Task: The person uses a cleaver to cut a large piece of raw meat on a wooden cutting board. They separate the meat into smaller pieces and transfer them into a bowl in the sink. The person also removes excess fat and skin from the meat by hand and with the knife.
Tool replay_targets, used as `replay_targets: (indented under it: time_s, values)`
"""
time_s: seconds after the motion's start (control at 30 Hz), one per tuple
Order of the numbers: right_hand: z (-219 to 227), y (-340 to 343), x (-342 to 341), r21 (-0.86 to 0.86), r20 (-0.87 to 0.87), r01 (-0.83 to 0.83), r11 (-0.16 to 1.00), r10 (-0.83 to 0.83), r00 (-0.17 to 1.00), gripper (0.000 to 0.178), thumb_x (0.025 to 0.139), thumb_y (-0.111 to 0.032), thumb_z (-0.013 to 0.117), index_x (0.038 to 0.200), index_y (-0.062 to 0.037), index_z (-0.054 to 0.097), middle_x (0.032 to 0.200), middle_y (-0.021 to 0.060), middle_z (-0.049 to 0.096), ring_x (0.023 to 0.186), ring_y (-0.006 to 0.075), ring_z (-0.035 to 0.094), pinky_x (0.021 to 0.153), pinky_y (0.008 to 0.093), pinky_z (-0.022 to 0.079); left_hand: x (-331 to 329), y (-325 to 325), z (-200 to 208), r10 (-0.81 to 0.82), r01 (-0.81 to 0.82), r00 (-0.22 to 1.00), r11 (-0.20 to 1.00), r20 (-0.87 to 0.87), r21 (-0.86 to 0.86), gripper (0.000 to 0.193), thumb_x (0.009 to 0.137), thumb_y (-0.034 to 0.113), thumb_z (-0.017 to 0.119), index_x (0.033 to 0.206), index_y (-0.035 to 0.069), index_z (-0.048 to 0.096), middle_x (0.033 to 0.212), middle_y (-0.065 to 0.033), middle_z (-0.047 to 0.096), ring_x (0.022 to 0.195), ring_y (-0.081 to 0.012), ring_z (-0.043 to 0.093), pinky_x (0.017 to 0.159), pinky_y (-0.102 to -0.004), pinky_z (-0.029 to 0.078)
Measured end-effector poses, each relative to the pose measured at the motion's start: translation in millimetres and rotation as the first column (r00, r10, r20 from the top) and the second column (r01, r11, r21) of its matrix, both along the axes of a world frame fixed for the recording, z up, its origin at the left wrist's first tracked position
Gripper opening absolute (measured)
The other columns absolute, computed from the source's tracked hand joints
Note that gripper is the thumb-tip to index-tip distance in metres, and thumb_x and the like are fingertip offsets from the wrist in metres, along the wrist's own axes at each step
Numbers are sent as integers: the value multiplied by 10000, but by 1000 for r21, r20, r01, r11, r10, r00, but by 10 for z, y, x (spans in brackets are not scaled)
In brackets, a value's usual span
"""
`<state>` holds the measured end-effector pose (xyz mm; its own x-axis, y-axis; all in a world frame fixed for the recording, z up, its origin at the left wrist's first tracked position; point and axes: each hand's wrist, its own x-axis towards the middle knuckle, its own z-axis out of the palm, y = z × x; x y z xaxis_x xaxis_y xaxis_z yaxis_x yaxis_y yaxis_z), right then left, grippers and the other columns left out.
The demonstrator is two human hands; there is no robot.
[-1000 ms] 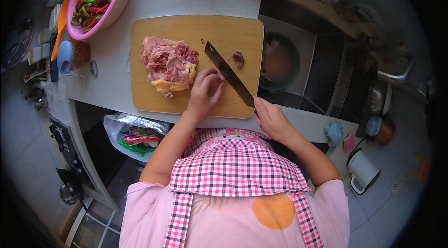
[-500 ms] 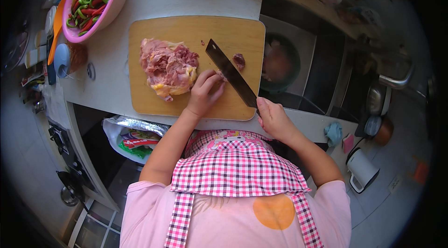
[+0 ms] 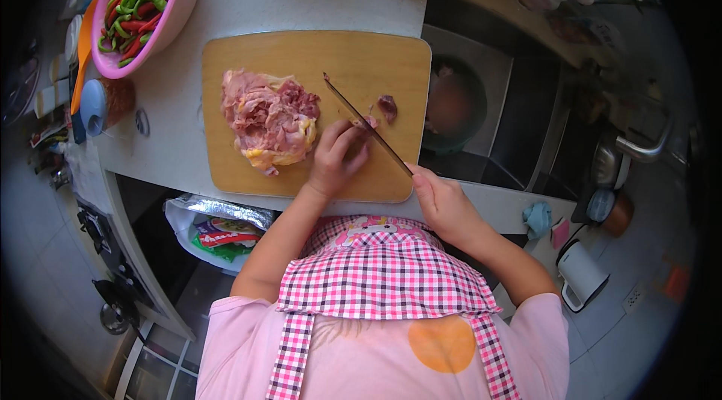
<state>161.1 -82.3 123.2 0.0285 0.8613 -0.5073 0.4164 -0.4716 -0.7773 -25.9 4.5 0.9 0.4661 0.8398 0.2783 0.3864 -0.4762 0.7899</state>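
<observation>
A heap of raw pink meat with yellow fat (image 3: 267,120) lies on the left half of the wooden cutting board (image 3: 301,48). My left hand (image 3: 335,161) rests on the board beside it, fingers curled and pressed on a small piece of raw meat (image 3: 368,121). The handle of a cleaver (image 3: 387,146) is gripped in my right hand (image 3: 444,204) at the board's front right edge. Its blade stands nearly edge-on, slanting away to the left across the small piece, close to my left fingertips. Just beyond lies a dark red piece of meat (image 3: 387,107).
A pink basin (image 3: 183,5) of red and green peppers stands at the far left, near a blue-lidded jar (image 3: 94,106). Right of the board is a sink (image 3: 496,110) with a dark round bowl (image 3: 475,91) in it. A silvery-lined bag (image 3: 180,223) sits below the counter's front edge.
The cleaver's blade has turned from showing its broad side to nearly edge-on over the small piece. My left hand has shifted slightly toward me, still on that piece.
</observation>
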Motion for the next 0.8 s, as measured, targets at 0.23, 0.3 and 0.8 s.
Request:
replay_targets:
  time_s: [0.23,0.3,0.8]
  values:
    - [133,144,58,-142,-71,5,990,-15,997,378,987,-253,421,1169,47,559,853,270,636,800,390,647,694,388,503,-15,2,1,-12,12,1000,999,8,-29,298,712,8,729,994,9,633,1040,-146,578,905,-297,609,757,-357,522]
    - [113,158,64,-114,-74,2,994,-10,997,371,985,-247,423,1149,53,566,808,269,628,773,397,641,681,389,501,-16,8,1,-17,18,1000,999,14,-35,287,717,4,729,987,11,635,1034,-144,581,901,-296,609,752,-357,522]
    - [-198,573,-20,-87,-109,-26,996,16,994,340,989,-264,404,969,34,566,759,276,569,722,449,566,616,414,447,-29,23,-7,-39,43,998,995,49,-89,262,721,-7,729,962,18,629,1002,-147,593,873,-309,613,730,-365,518]
